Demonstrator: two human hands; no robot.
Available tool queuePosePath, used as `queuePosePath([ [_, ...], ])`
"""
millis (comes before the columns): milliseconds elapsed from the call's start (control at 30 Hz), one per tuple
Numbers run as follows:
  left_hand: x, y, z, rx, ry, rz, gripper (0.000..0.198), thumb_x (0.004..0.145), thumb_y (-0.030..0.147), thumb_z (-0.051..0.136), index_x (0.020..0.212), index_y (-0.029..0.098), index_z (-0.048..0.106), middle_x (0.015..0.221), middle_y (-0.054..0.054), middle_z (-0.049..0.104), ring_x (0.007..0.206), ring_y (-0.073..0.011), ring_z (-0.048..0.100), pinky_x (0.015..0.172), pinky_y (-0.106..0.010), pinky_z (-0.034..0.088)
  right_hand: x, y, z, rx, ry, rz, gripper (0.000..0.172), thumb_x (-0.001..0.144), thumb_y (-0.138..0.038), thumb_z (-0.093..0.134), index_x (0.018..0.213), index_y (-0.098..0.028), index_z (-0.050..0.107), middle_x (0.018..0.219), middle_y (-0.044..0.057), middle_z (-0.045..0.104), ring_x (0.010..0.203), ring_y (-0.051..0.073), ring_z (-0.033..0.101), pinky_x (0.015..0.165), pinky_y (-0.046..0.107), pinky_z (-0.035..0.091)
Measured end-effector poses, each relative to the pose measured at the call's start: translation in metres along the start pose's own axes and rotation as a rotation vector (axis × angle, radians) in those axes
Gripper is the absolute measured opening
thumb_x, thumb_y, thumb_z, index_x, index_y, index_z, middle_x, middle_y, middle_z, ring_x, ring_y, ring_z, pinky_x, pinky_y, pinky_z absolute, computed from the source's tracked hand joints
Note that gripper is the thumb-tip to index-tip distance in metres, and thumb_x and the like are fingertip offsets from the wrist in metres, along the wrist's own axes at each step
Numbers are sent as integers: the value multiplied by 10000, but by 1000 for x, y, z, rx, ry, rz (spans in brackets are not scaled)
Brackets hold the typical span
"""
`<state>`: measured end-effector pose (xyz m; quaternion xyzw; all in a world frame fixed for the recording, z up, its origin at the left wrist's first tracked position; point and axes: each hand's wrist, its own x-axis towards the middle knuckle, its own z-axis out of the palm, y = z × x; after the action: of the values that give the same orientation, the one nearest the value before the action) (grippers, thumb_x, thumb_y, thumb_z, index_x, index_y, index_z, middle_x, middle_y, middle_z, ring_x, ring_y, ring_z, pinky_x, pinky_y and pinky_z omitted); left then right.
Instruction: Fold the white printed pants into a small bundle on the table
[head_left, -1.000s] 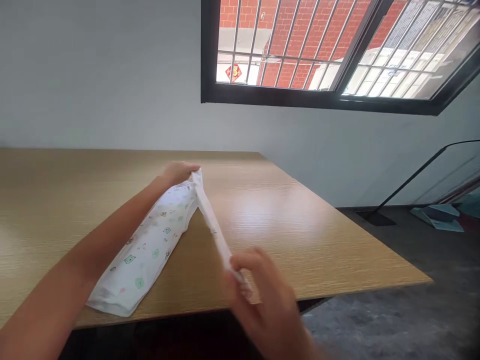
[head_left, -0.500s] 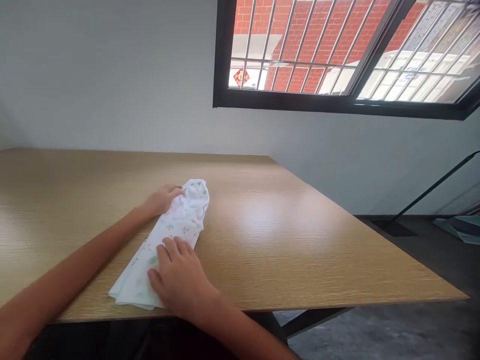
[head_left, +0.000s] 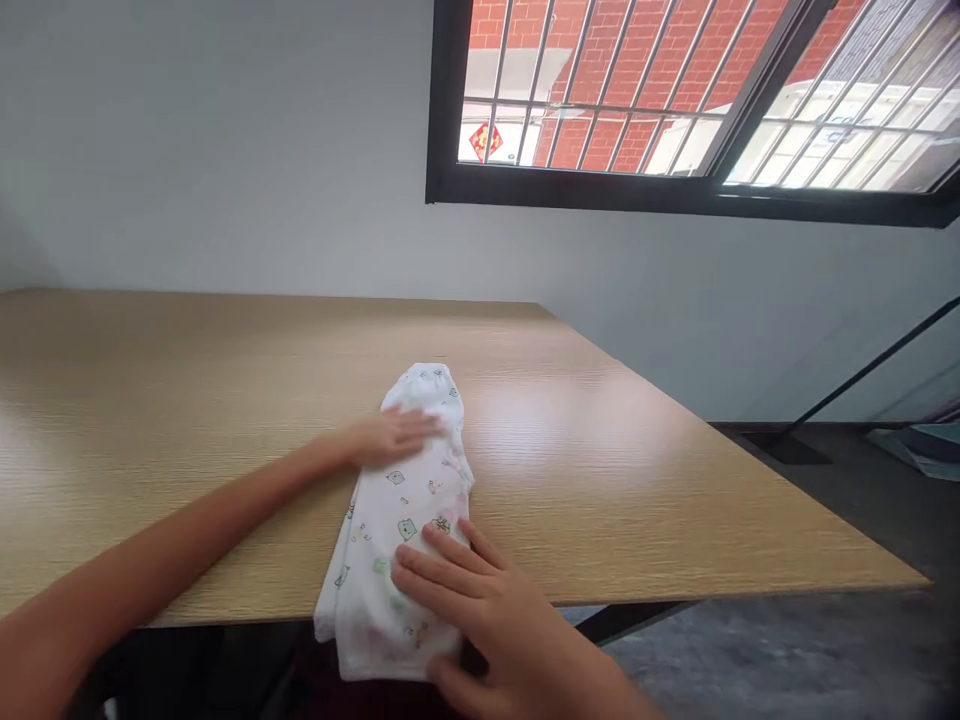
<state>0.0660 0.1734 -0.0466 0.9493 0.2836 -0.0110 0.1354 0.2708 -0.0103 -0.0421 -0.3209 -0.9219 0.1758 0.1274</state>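
A white garment (head_left: 409,510), probably a small pair of pants, lies folded lengthwise with its gathered end away from me. Small green and pink prints dot it, and its near end hangs past the table's front edge. My left hand (head_left: 394,437), somewhat blurred, rests flat across the far half with fingers stretched. Spread over the near right side is my right hand (head_left: 480,610), its fingertips touching the cloth and its thumb by the bottom hem. Neither hand grips the fabric.
The wooden table (head_left: 637,500) runs back to a pale wall (head_left: 225,150); its right edge slants toward me. A dark-framed barred window (head_left: 570,190) is above. On the floor at right are a thin dark pole (head_left: 870,375) and a light-blue item (head_left: 911,455).
The garment has shifted right and toward me, so its near end now overhangs the edge. My left hand has moved right onto the cloth; my right hand has moved right and nearer, fingers more spread.
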Motion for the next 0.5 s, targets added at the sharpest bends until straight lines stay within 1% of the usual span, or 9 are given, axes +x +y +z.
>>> queuePosePath([
  [33,9,-18,-7,16,25,-132,442,932,428,186,1366,346,210,1436,66,123,1342,-154,88,1123,-406,47,-2,0,4,-21,16,-8,609,810,-257,498,1384,-270,294,1381,-74,271,1308,156,156,1118,367,31],
  [100,24,-49,-18,25,61,-235,459,933,378,118,1384,309,163,1438,30,130,1335,-163,130,1109,-453,55,-2,1,14,-82,50,-17,681,754,-173,463,1399,-250,258,1403,-85,211,1314,155,125,1120,357,45],
  [167,32,-60,-26,46,78,-272,465,927,341,118,1384,284,178,1431,3,168,1320,-172,184,1100,-474,65,1,4,21,-138,82,-26,722,711,-85,400,1402,-233,247,1413,-85,183,1311,162,125,1116,364,86],
  [200,32,-56,-29,63,83,-281,463,923,332,146,1372,263,232,1419,-14,214,1306,-184,224,1098,-476,77,2,6,22,-152,102,-35,723,701,-57,378,1394,-227,261,1410,-78,200,1304,168,146,1110,369,115],
  [267,23,-27,-32,105,91,-303,450,914,343,195,1290,204,399,1346,-61,365,1240,-223,339,1080,-475,152,6,11,24,-140,171,-66,643,720,-24,343,1334,-211,349,1369,-47,309,1261,175,242,1084,373,182],
  [333,3,20,-32,123,92,-316,471,909,415,206,1142,179,541,1187,-87,519,1103,-253,468,1001,-455,298,10,15,22,-83,273,-123,472,772,-13,310,1189,-172,467,1247,2,462,1164,177,365,1034,367,255],
  [367,-11,47,-29,113,86,-316,507,900,484,192,1081,207,575,1106,-74,564,1016,-248,520,909,-423,388,11,16,21,-50,326,-160,376,807,-25,304,1099,-153,502,1161,23,521,1104,178,416,1002,366,287],
  [433,-43,100,-16,13,53,-258,519,839,624,269,1038,262,583,994,-51,596,872,-226,563,764,-369,455,12,16,18,8,404,-213,223,881,-92,318,964,-132,521,995,48,579,971,182,489,919,362,349],
  [500,-78,140,8,-11,71,-156,509,783,625,422,1145,281,520,967,-69,593,797,-218,568,667,-341,467,7,9,14,60,441,-205,195,933,-190,338,875,-132,515,855,50,585,828,170,522,802,323,402],
])
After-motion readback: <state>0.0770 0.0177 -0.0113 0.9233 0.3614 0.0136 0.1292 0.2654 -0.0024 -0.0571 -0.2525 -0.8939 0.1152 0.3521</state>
